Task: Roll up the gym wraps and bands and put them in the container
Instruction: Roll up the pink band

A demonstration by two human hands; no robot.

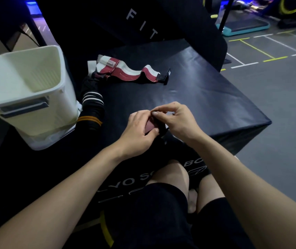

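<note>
On the black padded box (206, 97), near its front edge, both hands work on one dark red wrap (149, 125). My left hand (140, 130) grips the rolled part from the left, thumb across it. My right hand (176, 117) pinches the wrap's upper edge with thumb and fingers. A red and white wrap (125, 72) lies unrolled at the back of the box. Black wraps with white and orange stripes (91, 108) lie in a heap at the left. The white plastic container (27, 90) stands further left, and what I see of its inside holds nothing.
A tall black padded block with white letters (143, 24) rises behind the box. Grey gym floor with painted lines (269, 56) lies to the right. Far off stand a teal step platform (246, 26) and a tyre (294, 6). My bare knees (172, 177) are against the box front.
</note>
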